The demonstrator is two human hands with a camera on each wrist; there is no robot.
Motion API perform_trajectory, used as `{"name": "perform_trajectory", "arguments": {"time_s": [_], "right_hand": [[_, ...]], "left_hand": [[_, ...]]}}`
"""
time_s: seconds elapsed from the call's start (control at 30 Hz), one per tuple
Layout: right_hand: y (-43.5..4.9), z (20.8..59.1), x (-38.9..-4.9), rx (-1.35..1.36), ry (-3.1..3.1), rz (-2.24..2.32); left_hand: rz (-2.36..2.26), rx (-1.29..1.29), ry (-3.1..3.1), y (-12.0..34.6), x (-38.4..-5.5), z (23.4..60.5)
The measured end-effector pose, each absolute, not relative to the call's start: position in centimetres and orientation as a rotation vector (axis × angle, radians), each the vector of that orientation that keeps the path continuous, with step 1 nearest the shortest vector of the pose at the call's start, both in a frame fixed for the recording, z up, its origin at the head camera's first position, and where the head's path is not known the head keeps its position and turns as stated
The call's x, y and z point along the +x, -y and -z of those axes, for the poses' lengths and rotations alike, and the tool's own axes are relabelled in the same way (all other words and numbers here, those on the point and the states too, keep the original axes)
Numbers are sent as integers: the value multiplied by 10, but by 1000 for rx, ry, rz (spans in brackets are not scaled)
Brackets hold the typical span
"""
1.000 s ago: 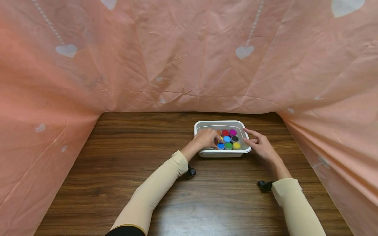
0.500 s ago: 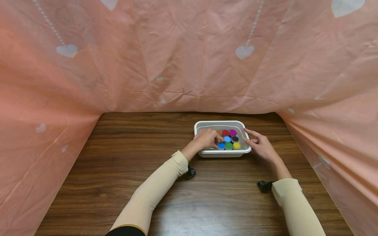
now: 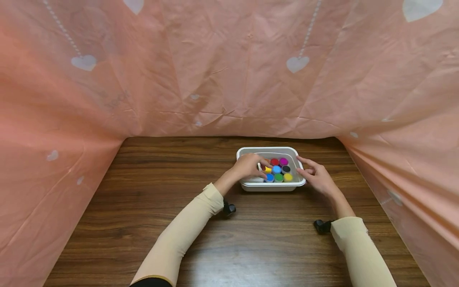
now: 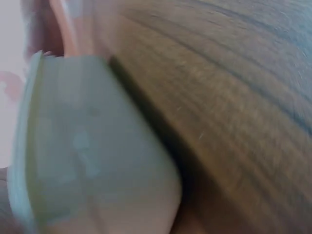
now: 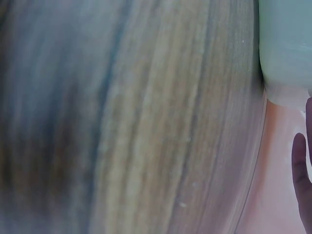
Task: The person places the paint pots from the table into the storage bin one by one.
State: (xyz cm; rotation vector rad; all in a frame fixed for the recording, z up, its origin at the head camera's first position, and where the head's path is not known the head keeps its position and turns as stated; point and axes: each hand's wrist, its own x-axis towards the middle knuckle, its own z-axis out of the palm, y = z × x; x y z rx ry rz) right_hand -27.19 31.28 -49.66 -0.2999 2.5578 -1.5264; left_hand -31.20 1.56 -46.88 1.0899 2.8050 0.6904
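A white plastic tray (image 3: 267, 189) holds several small paint pots with coloured tops, among them a blue pot (image 3: 269, 178), a green pot (image 3: 278, 178) and a black pot (image 3: 285, 169). My left hand (image 3: 248, 166) reaches over the tray's left side. Its thumb and fingers curl around a small pot, mostly hidden, with a little white and dark red showing. A yellow pot (image 3: 267, 170) lies right beside the fingertips. At the right rim, my right hand (image 3: 316, 175) holds the tray's edge with thumb and fingers. The left wrist view shows the tray's outer wall (image 4: 102, 136), blurred.
The tray stands on a dark wooden table (image 3: 172, 191), toward the back right. A pink curtain (image 3: 215, 79) with white hearts surrounds the table at the back and sides. Small black wrist cameras, such as the left camera (image 3: 229, 209), hang below both wrists.
My left hand has shifted slightly left and up, uncovering more of the yellow pot and the tray's floor near the front left. My right hand stays at the rim; the tray is almost still.
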Motion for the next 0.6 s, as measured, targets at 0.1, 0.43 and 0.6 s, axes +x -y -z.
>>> {"name": "perform_trajectory", "arguments": {"time_s": [0.1, 0.43, 0.6], "right_hand": [[-314, 496, -272, -297, -2565, 1517], [-313, 495, -273, -305, -2598, 1478], [-312, 496, -273, -314, -2605, 1470]], "left_hand": [[-754, 1144, -2800, -3, -309, 458], [-856, 1094, -2812, 65, -287, 441], [-939, 1051, -2786, 103, -269, 451]]}}
